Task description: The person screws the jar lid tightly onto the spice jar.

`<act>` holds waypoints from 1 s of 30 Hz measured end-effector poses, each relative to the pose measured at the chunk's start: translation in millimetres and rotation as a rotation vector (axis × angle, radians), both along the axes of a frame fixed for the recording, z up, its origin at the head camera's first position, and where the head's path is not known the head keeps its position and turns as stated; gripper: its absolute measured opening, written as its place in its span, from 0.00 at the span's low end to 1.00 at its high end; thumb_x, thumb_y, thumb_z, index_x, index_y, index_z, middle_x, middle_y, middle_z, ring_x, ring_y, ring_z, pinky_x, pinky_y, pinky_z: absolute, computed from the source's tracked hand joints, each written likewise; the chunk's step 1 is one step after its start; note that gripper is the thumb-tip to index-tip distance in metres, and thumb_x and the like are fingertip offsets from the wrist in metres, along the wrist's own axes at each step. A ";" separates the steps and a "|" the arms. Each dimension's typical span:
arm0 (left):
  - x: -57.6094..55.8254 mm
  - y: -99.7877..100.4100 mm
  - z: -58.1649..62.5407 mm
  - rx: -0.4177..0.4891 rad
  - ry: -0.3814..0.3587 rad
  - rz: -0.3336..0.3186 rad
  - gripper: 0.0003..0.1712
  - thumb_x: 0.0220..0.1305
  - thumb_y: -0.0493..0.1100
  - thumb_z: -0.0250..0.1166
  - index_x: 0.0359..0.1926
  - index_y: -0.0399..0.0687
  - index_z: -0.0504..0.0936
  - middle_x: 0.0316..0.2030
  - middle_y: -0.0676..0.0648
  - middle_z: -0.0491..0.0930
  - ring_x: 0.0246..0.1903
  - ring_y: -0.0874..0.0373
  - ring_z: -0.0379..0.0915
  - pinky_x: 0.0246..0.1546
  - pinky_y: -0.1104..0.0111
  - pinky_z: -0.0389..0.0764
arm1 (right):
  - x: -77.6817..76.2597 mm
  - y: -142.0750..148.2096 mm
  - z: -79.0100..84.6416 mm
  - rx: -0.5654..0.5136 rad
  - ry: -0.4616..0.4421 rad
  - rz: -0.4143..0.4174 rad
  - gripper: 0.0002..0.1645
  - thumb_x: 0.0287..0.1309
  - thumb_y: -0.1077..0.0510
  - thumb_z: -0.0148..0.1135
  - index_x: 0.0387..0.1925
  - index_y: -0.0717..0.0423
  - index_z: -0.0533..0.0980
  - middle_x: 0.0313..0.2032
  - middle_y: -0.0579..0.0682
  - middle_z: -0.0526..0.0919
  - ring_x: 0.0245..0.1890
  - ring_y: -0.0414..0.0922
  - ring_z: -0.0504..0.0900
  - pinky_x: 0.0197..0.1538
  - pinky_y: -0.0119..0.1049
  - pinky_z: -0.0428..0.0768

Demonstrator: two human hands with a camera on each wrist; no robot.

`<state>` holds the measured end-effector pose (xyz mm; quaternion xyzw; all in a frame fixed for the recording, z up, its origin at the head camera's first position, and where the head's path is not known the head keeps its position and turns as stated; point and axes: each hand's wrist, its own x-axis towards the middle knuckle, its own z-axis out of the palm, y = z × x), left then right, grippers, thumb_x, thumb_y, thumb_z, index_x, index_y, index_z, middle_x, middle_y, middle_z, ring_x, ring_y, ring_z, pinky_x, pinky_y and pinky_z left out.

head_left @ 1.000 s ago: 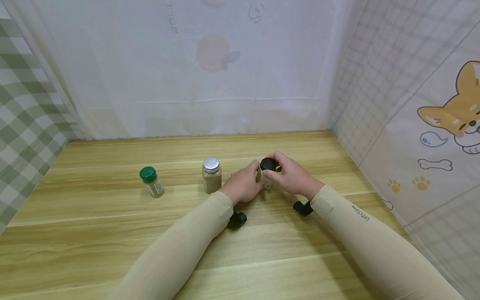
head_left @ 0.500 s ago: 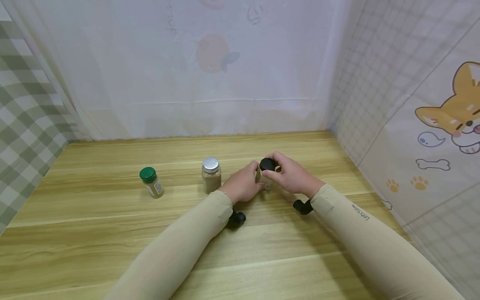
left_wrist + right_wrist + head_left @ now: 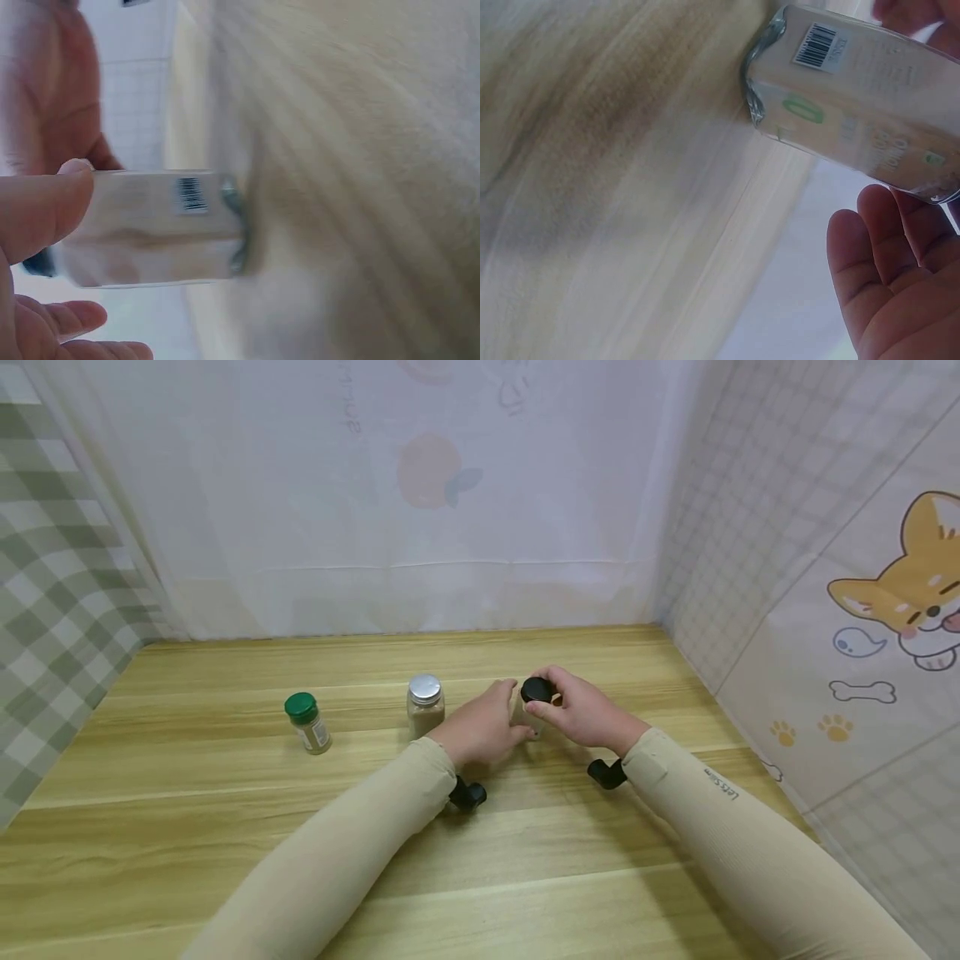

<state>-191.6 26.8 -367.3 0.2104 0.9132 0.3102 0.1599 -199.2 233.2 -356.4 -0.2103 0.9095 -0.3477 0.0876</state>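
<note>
A clear square-sided spice jar with a black cap (image 3: 537, 690) is between my hands; a barcode label shows on the jar (image 3: 855, 97) in the right wrist view. My right hand (image 3: 583, 708) pinches the cap between thumb and index finger. Its other fingers (image 3: 889, 247) are spread off the glass. My left hand (image 3: 482, 725) is beside the jar, thumb and fingers apart. In the left wrist view its thumb (image 3: 41, 214) overlaps the jar near the cap end, and its fingertips (image 3: 79, 319) stand away from it. Whether the jar's base touches the table cannot be told.
A silver-capped jar of light powder (image 3: 426, 706) stands left of my left hand, partly covered by it. Farther left is a green-capped spice jar (image 3: 307, 722). Black wrist-camera parts (image 3: 467, 795) sit under my left wrist. Fabric walls (image 3: 420, 593) border the wooden table (image 3: 225, 827).
My left hand has loosened from the spice jar and drawn slightly left, with its fingers spreading. The right hand stays on the black cap. The head view has shifted slightly.
</note>
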 end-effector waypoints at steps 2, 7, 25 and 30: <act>2.2 -3.0 8.3 0.000 -0.002 -0.003 0.52 0.74 0.57 0.66 0.84 0.43 0.48 0.82 0.42 0.57 0.76 0.46 0.65 0.75 0.52 0.70 | -0.9 0.8 -0.1 0.007 0.007 0.000 0.22 0.76 0.51 0.62 0.62 0.59 0.71 0.53 0.56 0.82 0.49 0.50 0.80 0.53 0.46 0.79; 6.2 -12.5 31.7 -0.015 0.028 -0.024 0.50 0.75 0.58 0.65 0.85 0.49 0.48 0.83 0.44 0.56 0.75 0.47 0.67 0.72 0.52 0.73 | -3.2 2.5 -0.8 0.014 0.006 0.003 0.22 0.77 0.52 0.62 0.63 0.59 0.71 0.54 0.56 0.82 0.51 0.50 0.81 0.55 0.47 0.80; 11.4 -97.7 89.8 -0.095 0.312 -0.070 0.36 0.76 0.57 0.64 0.79 0.63 0.64 0.74 0.52 0.73 0.60 0.51 0.82 0.63 0.52 0.80 | -3.8 4.5 1.4 0.055 0.006 -0.016 0.37 0.76 0.49 0.63 0.75 0.63 0.64 0.65 0.61 0.78 0.61 0.55 0.80 0.63 0.55 0.79; 8.3 -129.0 88.2 -0.120 0.341 -0.034 0.36 0.77 0.56 0.63 0.80 0.60 0.63 0.77 0.50 0.69 0.70 0.46 0.75 0.66 0.48 0.77 | -3.5 8.8 3.1 0.002 -0.005 -0.015 0.38 0.77 0.47 0.61 0.77 0.63 0.62 0.65 0.60 0.77 0.64 0.56 0.77 0.67 0.57 0.76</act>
